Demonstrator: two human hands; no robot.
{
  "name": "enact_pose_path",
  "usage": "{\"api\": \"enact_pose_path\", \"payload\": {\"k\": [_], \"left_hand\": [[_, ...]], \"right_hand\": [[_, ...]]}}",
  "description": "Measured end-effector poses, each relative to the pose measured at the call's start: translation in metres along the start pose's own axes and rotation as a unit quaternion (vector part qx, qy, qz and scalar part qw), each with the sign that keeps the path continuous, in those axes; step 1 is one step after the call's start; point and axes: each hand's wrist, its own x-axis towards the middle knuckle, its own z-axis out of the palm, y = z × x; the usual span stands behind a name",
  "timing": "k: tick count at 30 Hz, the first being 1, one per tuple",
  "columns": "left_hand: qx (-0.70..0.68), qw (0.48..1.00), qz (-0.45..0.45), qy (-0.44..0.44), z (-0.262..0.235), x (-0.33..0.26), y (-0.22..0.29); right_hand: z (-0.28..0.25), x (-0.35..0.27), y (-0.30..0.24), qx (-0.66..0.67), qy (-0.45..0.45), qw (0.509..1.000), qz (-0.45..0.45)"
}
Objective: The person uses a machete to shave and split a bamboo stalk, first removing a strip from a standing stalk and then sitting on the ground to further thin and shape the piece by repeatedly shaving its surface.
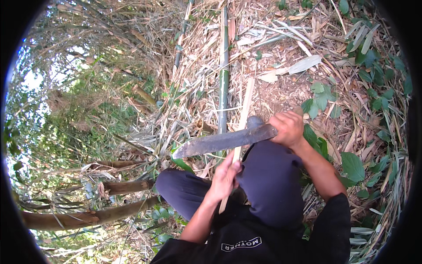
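Observation:
My right hand (pixel 288 128) is closed round the handle of a machete (pixel 224 141), whose dark, broad blade reaches to the left across my lap. A pale split bamboo strip (pixel 247 102) runs upward from my left hand (pixel 225 174), which grips it near its lower part. The blade lies across the strip just above my left fingers; whether its edge bites into the strip I cannot tell. The strip's lower end shows below my left hand, in front of my dark shirt. Most of the machete's handle is hidden in my right fist.
A green bamboo pole (pixel 224 75) lies on the litter-covered ground ahead of my knees. Thick brown bamboo stems (pixel 92 218) stand at my left. Leafy green plants (pixel 354 167) grow at my right. Dry leaves and a large pale sheath (pixel 304 64) cover the ground ahead.

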Motion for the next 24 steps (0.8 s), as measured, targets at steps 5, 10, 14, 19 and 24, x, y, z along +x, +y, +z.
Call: {"api": "enact_pose_path", "payload": {"k": [5, 10, 14, 19, 24], "left_hand": [[-0.001, 0.998, 0.067, -0.005, -0.005, 0.043, 0.004], [-0.009, 0.996, 0.089, 0.013, 0.007, 0.012, -0.002], [0.087, 0.992, 0.086, 0.043, 0.001, -0.012, -0.003], [0.067, 0.996, -0.05, -0.029, -0.009, -0.094, -0.041], [0.081, 0.997, 0.003, -0.001, -0.001, -0.043, -0.005]], "right_hand": [[0.005, 0.007, -0.009, 0.015, 0.0, 1.0, -0.008], [0.004, -0.002, -0.005, 0.036, -0.003, 0.999, 0.026], [0.007, -0.001, -0.004, 0.039, 0.009, 0.999, 0.012], [0.005, -0.018, 0.003, 0.033, 0.002, 0.996, 0.087], [0.002, -0.009, 0.007, 0.034, 0.008, 0.999, 0.026]]}}
